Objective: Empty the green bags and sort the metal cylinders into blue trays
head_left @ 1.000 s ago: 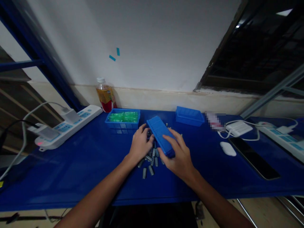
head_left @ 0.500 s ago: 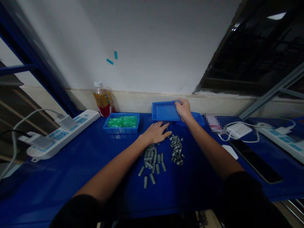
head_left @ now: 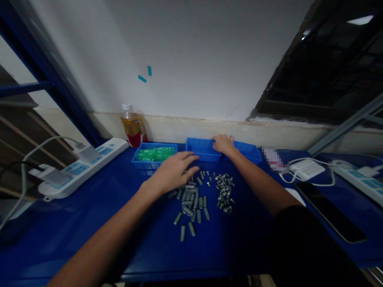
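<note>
My right hand [head_left: 224, 144] has its fingers bent over the right end of a shallow blue bin [head_left: 204, 156], which sits level at the back of the table. Against that hand's other side lies a second blue bin [head_left: 249, 151]. My left hand [head_left: 176, 169] hovers with fingers apart, holding nothing, over the back of a pile of grey metal cylinders [head_left: 188, 197]. To the right of these is a heap of small screws [head_left: 224, 191], and a few loose screws [head_left: 208, 183] lie between the heap and the bin.
A blue bin of green plastic packets [head_left: 155, 153] stands at the back left, with a drink bottle [head_left: 133, 127] behind it. Power strips [head_left: 83, 165] with plugs and cables lie at left and right. A phone [head_left: 330, 211] and white charger [head_left: 306, 170] are on the right.
My right hand has lowered the tilted bin onto the table. My left hand has moved back left, uncovering loose screws. The view has shifted slightly.
</note>
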Demonstrator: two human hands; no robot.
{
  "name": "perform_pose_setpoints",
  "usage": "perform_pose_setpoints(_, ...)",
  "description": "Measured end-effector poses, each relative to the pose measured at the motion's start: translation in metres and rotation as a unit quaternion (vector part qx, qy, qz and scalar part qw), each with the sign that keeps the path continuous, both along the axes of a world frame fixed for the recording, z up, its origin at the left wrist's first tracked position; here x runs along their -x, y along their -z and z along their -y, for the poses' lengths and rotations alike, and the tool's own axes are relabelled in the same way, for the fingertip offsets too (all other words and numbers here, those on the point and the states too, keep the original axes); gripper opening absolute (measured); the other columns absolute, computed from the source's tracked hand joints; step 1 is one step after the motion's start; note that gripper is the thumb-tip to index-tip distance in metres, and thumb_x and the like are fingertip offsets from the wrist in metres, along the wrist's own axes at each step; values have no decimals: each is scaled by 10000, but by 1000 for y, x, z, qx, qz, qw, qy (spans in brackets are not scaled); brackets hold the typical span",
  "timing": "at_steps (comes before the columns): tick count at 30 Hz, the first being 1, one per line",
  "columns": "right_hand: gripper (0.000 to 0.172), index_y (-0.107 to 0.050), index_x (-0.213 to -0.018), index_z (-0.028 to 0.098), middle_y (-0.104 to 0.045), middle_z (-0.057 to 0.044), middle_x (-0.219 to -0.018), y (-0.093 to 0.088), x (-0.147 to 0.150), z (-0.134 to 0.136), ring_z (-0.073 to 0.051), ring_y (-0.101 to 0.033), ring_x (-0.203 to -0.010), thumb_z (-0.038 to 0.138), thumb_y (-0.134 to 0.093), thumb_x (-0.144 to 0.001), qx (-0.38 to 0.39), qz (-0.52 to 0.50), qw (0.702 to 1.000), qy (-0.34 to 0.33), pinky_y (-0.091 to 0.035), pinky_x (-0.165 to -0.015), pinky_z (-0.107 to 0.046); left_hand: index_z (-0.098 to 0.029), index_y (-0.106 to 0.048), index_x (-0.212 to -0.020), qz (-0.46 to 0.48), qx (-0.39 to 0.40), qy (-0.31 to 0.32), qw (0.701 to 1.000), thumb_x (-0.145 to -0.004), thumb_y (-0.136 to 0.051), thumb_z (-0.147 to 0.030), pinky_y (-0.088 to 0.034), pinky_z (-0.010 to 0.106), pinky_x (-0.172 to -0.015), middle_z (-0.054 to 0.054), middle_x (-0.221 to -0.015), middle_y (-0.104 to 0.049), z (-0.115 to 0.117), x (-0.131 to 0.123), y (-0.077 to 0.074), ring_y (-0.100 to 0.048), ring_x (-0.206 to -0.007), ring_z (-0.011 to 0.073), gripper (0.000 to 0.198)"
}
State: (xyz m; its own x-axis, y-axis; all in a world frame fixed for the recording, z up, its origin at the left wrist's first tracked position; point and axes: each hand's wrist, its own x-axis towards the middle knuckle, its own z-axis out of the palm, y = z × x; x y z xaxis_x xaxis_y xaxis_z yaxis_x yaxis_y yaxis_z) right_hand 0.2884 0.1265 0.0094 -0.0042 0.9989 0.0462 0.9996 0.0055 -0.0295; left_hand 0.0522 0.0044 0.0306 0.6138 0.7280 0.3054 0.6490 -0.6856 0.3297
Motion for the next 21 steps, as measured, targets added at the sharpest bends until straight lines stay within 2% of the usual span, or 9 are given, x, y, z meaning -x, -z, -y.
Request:
perform_pose_setpoints(2,315,-657,-1108,235,-609,-141,-1162,-3,-3,5,-319,-451,-1158,267,-476,-851,-15,26,1000,-1,-213,-974,-588,-172,-545,-1222,10,-34,-142,989,-907,-356,-477,-360,405,-1023,108,-1222,-573,-12,36,-17,-502,-1165,268,478)
perform_pose_setpoints(3,322,-654,-1115,229,-597,-148,-1176,-6,-4,9,-331,-436,-1169,306,-468,-863,-25,24,999,2,-222,-969,-593,-163,-556,-1204,-7,-35,-183,982,-875,-391,-526,-356,427,-1019,118,-1196,-580,-22,53,-22,-505,-1149,291,517)
perform_pose_setpoints(4,341,-649,-1124,221,-584,-154,-1190,-9,-5,12,-340,-424,-1176,348,-457,-872,-38,17,999,4,-236,-963,-593,-162,-560,-1197,-32,-21,-194,980,-834,-433,-571,-349,432,-1022,121,-1191,-579,-32,68,-25,-504,-1146,303,561)
perform_pose_setpoints(6,390,-635,-1144,212,-568,-159,-1202,-14,-6,22,-348,-415,-1181,420,-432,-883,-65,-11,998,3,-276,-948,-582,-161,-554,-1210,-104,49,-167,979,-746,-499,-645,-360,416,-1006,129,-1200,-575,-51,90,-25,-511,-1139,312,672)
perform_pose_setpoints(7,402,-632,-1148,216,-567,-154,-1197,-17,-6,29,-347,-414,-1181,440,-425,-885,-78,-28,997,-2,-295,-942,-572,-149,-548,-1218,-145,93,-159,972,-718,-508,-668,-388,409,-971,145,-1198,-576,-59,95,-22,-527,-1117,319,722)
perform_pose_setpoints(9,390,-636,-1133,238,-579,-134,-1170,-21,-7,47,-335,-418,-1177,457,-431,-883,-102,-64,992,-20,-326,-934,-547,-148,-526,-1246,-209,131,-160,956,-711,-463,-713,-418,414,-915,169,-1226,-560,-68,98,-15,-542,-1100,337,781)
perform_pose_setpoints(13,318,-651,-1071,258,-612,-88,-1082,-17,-14,98,-306,-465,-1133,435,-477,-873,-152,-132,976,-78,-369,-924,-510,-159,-474,-1303,-254,107,-187,943,-773,-295,-743,-407,437,-896,190,-1271,-537,-72,89,-4,-557,-1088,351,809)
perform_pose_setpoints(16,272,-658,-1021,247,-635,-74,-1051,-5,-23,138,-316,-445,-1176,407,-494,-874,-181,-168,963,-109,-369,-935,-525,-151,-544,-1225,-288,85,-162,940,-795,-255,-730,-362,465,-938,179,-1207,-590,-75,84,-2,-554,-1092,344,777)
perform_pose_setpoints(21,235,-652,-977,242,-656,-53,-1026,23,-34,182,-288,-454,-1178,402,-515,-874,-200,-228,946,-116,-361,-977,-506,-101,-573,-1161,-276,111,-117,948,-780,-308,-709,-403,358,-928,179,-1194,-592,-85,84,3,-554,-1100,297,765)
